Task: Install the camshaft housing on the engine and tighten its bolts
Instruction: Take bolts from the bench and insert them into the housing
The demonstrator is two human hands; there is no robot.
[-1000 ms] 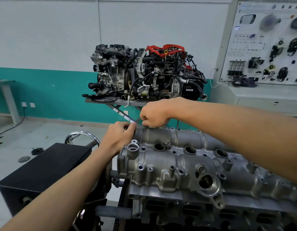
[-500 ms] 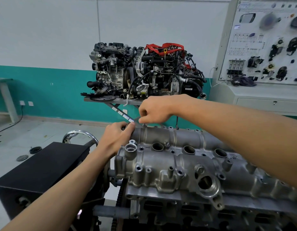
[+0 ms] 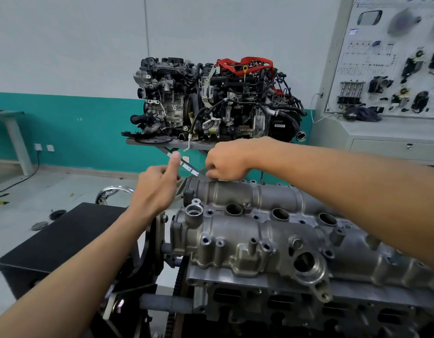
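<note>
1. at nine o'clock of the view, a pale table leg [image 3: 18, 147] is seen against the teal wall band, with a black cable trailing across the floor below it.
2. at about seven o'clock, a black box [image 3: 64, 242] is seen low beside the engine stand, and a chrome ring [image 3: 113, 191] is partly hidden behind it.
3. the left hand [image 3: 157, 191] is held in the air just left of the housing's far end; it is loosely open, with one finger raised and nothing gripped, and it is not touching the metal.
4. at twelve o'clock, a complete display engine [image 3: 216, 101] with red straps is seen resting on a grey shelf, well behind the hands.
5. the right hand [image 3: 226, 162] is curled shut at the far upper edge of the housing, its fingertips pinched on something small at the rim; what is pinched cannot be told.
6. the camshaft housing [image 3: 272, 230], a grey cast part with round openings along its top, is seated on the engine [image 3: 296, 311] and runs from the centre toward four o'clock.
7. at two o'clock, a white training board [image 3: 391, 57] carrying mounted car parts is seen above a grey cabinet.
</note>
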